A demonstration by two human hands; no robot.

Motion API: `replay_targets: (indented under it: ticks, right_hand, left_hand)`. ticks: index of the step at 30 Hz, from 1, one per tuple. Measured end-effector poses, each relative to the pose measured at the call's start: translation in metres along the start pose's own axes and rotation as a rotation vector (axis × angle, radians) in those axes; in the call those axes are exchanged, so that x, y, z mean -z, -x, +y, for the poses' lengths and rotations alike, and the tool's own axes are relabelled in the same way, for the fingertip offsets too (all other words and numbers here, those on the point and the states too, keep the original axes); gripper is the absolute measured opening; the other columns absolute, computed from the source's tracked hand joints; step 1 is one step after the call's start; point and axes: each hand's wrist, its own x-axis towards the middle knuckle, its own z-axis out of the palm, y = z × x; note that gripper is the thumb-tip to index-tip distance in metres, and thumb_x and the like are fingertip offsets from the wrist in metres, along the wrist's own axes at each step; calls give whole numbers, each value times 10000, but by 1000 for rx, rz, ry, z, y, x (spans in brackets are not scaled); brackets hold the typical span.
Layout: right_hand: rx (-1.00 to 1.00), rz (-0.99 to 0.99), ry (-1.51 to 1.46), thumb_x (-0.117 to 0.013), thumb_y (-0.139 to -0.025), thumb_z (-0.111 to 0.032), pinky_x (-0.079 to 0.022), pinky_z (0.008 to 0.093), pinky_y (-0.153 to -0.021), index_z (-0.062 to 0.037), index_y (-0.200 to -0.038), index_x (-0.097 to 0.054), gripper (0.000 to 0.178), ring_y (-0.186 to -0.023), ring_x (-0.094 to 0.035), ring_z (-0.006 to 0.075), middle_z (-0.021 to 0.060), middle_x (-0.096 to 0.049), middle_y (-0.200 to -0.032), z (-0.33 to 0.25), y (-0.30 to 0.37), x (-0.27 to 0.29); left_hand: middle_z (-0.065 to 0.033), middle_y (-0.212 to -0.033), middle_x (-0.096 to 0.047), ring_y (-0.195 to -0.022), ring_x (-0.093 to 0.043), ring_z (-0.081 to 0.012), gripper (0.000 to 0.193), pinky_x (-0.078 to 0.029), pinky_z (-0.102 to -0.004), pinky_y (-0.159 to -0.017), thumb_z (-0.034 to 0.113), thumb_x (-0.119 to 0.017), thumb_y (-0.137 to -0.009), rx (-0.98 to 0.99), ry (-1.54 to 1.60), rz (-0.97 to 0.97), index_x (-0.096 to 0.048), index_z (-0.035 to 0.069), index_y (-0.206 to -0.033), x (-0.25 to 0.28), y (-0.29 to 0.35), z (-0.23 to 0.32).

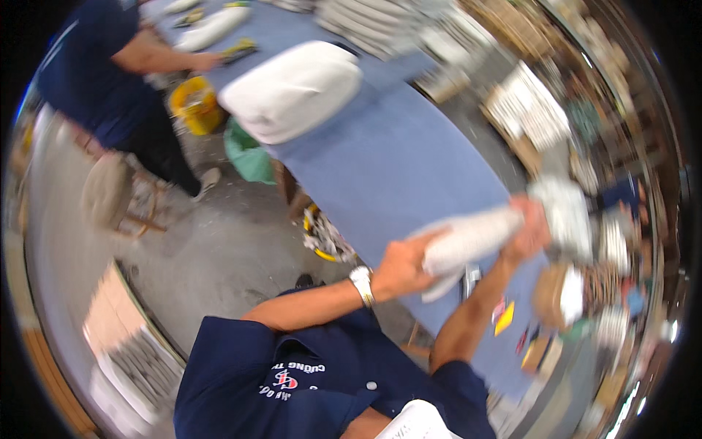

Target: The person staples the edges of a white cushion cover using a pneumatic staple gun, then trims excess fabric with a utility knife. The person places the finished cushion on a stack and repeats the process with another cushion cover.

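A white padded, fabric-covered piece [472, 240] is stretched between my two hands above the blue table. My left hand [406, 265], with a wristwatch [361, 285] behind it, grips the near left end, fingers closed. At the far right end my right hand [531, 228] is closed on the same piece, its fingers smeared by motion. A loose white flap [442, 285] hangs below it by my left hand. Under the piece, close to my right forearm, lies a shiny metal object [472, 279], too blurred to name.
A large white cushion [292, 91] lies on the blue table [395, 154]. At left a co-worker [99, 73] holds a yellow tool, beside a yellow bucket [196, 106] and a green bag [248, 152]. A stool [110, 192] stands behind. Stacked white pads [365, 25] sit beyond.
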Motion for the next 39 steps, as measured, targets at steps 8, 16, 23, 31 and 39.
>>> replay_targets:
  ticks: [8, 16, 23, 31, 39]
  right_hand:
    - [-275, 11, 191, -604, -1014, -188, -410, 422, -1133, -9, -1271, -685, 324, -1364, -534, 366, 226, -579, -1448, -16, 39, -3]
    - [-377, -331, 269, -838, -767, -192, -341, 495, -1202, -94, -1626, -290, 1023, -1524, -316, 440, 278, -240, -1670, -70, 81, 31]
    - [-385, -301, 258, -706, -819, -67, -302, 446, -1232, -81, -1623, -305, 898, -1539, -297, 410, 262, -275, -1664, -28, 83, 63]
    - [-474, -173, 42, -669, -843, -48, -390, 413, -1180, -72, -1611, -327, 840, -1454, -422, 374, 215, -379, -1617, 40, 111, 92]
    - [-781, -227, 149, -569, -985, -128, -558, 523, -745, -47, -1400, -564, 423, -818, -683, 471, 277, -704, -905, 83, 109, 161]
  left_hand:
    - [-211, -1231, -722, -1100, -727, -334, 741, -565, -389, -931, 322, -829, -870, 72, -123, -34, -515, 26, -1472, -27, -38, -4]
    - [-236, -1391, -621, -1180, -663, -405, 952, -558, -458, -936, 294, -853, -796, -12, -110, -123, -363, 47, -1574, -62, -64, -13]
    - [-230, -1444, -596, -1262, -644, -329, 775, -503, -388, -1044, 244, -771, -910, 69, -53, -316, -409, 36, -1563, -66, -29, -84]
    - [-227, -1119, -721, -1001, -701, -290, 412, -529, -378, -855, 262, -556, -1071, 237, -115, -233, -616, -48, -1335, -103, -48, -100]
    - [-71, -579, -429, -580, -337, -125, 437, -311, -370, -506, 292, -505, -1109, -17, -518, -355, -656, -68, -912, -112, -100, -39]
